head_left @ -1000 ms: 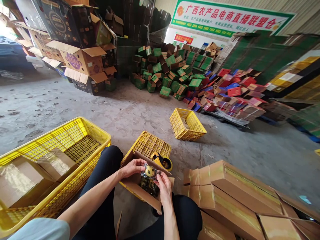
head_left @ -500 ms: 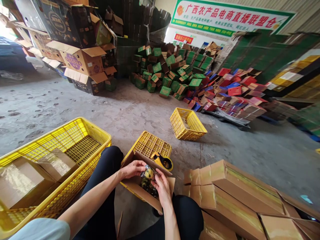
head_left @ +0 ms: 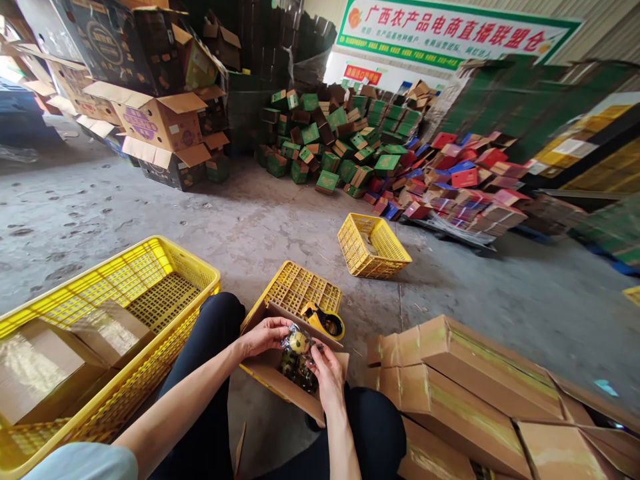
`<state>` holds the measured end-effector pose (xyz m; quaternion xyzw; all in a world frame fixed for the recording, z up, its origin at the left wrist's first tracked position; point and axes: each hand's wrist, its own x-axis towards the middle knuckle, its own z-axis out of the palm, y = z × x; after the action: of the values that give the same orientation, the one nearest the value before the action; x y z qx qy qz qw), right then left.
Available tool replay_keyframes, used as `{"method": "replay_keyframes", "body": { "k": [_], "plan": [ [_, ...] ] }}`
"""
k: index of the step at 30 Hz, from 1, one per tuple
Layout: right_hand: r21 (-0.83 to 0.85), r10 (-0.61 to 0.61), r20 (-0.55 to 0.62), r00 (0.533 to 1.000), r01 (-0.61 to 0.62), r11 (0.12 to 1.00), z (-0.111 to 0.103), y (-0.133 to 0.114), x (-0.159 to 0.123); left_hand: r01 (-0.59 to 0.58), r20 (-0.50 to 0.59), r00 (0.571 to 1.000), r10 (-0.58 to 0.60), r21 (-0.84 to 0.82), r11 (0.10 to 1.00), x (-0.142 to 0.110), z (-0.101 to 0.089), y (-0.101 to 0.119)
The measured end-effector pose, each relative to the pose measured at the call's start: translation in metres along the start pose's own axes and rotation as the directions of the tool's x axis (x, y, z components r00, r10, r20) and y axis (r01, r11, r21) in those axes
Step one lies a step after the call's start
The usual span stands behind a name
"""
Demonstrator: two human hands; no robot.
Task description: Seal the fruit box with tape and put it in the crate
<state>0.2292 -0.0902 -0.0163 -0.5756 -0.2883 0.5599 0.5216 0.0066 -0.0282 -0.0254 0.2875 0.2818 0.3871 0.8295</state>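
Between my two hands is a small round yellow item with dark patches in a clear plastic wrapper point(head_left: 299, 342). My left hand point(head_left: 267, 335) pinches the wrapper's left side, and my right hand point(head_left: 324, 370) grips its right side. Just below it, an open cardboard box point(head_left: 295, 389) holds several similar wrapped items point(head_left: 291, 365), partly hidden by my right hand. The box stands on an upturned yellow crate point(head_left: 305, 287). On that crate, behind the box, lies a yellow and black tape dispenser point(head_left: 325, 322).
A large yellow basket point(head_left: 170, 333) with taped cartons point(head_left: 40, 367) stands at my left. Stacked cardboard boxes point(head_left: 490, 360) lie at my right. Ahead are a smaller yellow crate point(head_left: 375, 250), heaped green boxes point(head_left: 327, 181), red and blue boxes point(head_left: 464, 177), and stacked cartons point(head_left: 160, 123).
The view has shifted slightly. Both hands keep hold of the wrapped item in nearly the same place, and the item has turned a little.
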Motion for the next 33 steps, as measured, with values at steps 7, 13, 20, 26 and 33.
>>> {"method": "replay_keyframes", "body": {
  "k": [7, 13, 20, 26, 33],
  "plan": [
    [0.002, -0.06, -0.068, 0.996, 0.061, 0.998, 0.0, -0.002, 0.001, 0.172, -0.026, 0.985, -0.171, 0.059, 0.983, 0.001, -0.006, -0.006],
    [-0.028, -0.088, 0.076, 0.993, 0.09, 0.996, 0.001, -0.007, -0.005, 0.312, 0.014, 0.95, -0.313, 0.054, 0.949, 0.004, -0.009, -0.011],
    [0.005, -0.104, 0.169, 0.98, 0.105, 0.995, 0.006, -0.017, -0.013, 0.175, -0.003, 0.985, -0.175, 0.063, 0.983, -0.001, -0.005, -0.003],
    [0.156, -0.016, 0.136, 0.991, -0.006, 0.988, 0.005, -0.026, -0.015, 0.086, 0.053, 0.995, -0.089, 0.065, 0.994, -0.002, -0.006, -0.003],
    [0.109, 0.071, 0.092, 0.993, -0.081, 0.991, 0.006, -0.018, -0.018, 0.008, 0.129, 0.992, -0.007, -0.005, 1.0, 0.0, -0.005, -0.006]
  ]
}}
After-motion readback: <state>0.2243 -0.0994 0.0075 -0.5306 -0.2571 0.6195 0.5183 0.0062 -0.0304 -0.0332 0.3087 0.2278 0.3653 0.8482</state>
